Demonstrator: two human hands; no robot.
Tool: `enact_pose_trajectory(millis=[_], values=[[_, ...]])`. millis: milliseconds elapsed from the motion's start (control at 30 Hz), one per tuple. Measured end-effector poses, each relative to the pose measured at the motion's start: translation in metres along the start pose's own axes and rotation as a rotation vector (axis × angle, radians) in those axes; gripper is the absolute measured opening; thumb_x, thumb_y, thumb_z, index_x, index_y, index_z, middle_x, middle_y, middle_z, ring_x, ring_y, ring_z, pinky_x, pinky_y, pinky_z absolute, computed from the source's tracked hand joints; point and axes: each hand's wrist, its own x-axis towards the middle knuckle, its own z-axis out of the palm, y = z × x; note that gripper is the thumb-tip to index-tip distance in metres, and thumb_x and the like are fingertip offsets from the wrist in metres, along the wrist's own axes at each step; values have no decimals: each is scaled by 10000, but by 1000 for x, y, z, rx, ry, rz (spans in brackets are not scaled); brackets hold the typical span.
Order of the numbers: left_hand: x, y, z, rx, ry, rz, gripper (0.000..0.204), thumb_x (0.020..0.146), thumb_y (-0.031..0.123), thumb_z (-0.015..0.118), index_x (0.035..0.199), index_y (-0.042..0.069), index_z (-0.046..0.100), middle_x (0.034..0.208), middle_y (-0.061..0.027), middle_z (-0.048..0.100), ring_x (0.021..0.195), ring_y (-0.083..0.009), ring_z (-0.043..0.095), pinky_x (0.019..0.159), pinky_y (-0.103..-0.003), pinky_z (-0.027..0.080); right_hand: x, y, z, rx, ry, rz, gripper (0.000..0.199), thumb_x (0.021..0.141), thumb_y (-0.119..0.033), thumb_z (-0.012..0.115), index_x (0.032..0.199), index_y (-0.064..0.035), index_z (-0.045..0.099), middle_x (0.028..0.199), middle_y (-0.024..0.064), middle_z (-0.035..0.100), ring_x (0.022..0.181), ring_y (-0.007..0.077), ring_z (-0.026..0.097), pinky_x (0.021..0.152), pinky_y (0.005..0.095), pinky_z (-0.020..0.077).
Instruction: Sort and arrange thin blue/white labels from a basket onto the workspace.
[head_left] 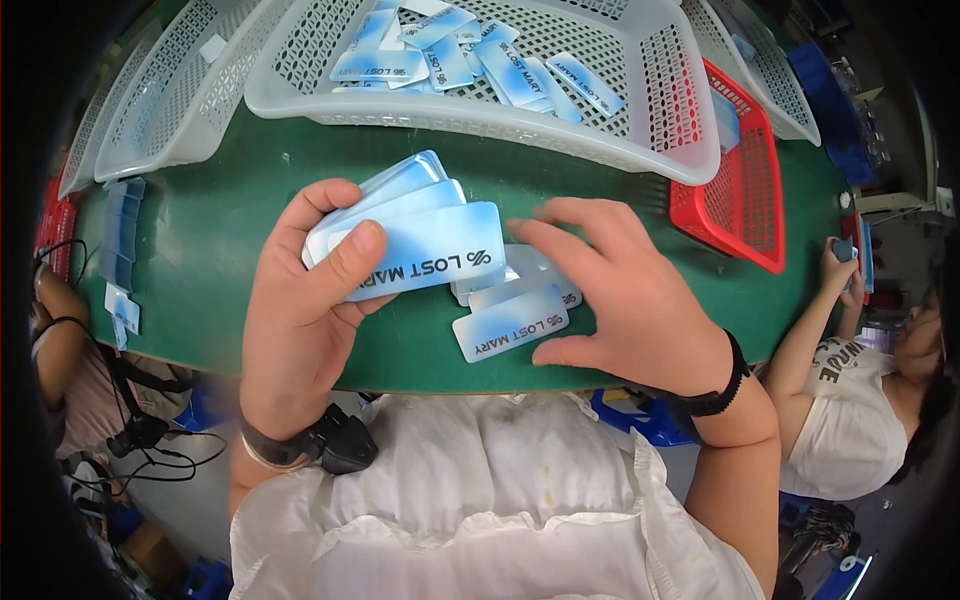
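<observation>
While the left hand (300, 270) pinches a fan of pale blue-and-white cards (430, 232) between its thumb, laid over the front one, and the fingers behind, the right hand (645, 295) hovers with its fingers curved and thumb spread wide, gripping nothing. The right index fingertip is just beside the fan's right edge; whether it touches cannot be told. Between the two hands, below the fan and left of the right palm, a few loose cards (508, 328) lie overlapping on the green table (205, 265). Beyond both hands is a white perforated basket (480, 118) with a jumbled heap of similar cards (510, 72); a red basket (750, 215) stands beyond and to the right of the right hand. A dark band (715, 392) circles the right wrist.
</observation>
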Motion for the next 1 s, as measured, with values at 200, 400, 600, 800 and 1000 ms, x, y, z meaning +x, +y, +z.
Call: enact_pose_trajectory(millis=[200,400,600,800,1000], values=[[3,-3,3,-7,7,-1,345,894,117,664,1167,34,472,1066,-117,602,939,-183,647,835,-332,555,9,14,6,-124,-168,-117,448,686,-118,757,1100,-30,611,1000,100,594,949,292,547,794,394,478],[7,-7,10,2,31,24,305,924,118,620,1179,33,478,1062,-124,623,912,-194,676,770,-306,595,16,14,-5,-29,-209,-64,447,785,-138,735,1186,-11,586,1087,93,613,981,249,569,847,359,472],[8,-7,17,19,-85,-87,299,888,94,667,1127,49,493,1041,-97,610,907,-165,657,774,-308,583,5,-2,-24,1071,-89,512,389,918,-207,641,1228,8,547,1051,30,599,971,90,548,828,246,462],[12,-11,21,86,-158,-133,304,869,79,691,1107,38,506,1042,-93,603,912,-147,639,768,-300,570,5,3,8,909,76,432,254,806,-91,759,991,14,621,794,-8,614,688,39,554,620,189,477],[13,-10,25,41,-144,-164,282,907,90,606,1154,45,477,1078,-127,603,946,-213,672,811,-329,593,9,12,1,980,77,492,236,806,-76,750,990,23,640,785,18,653,676,34,578,590,176,464]])
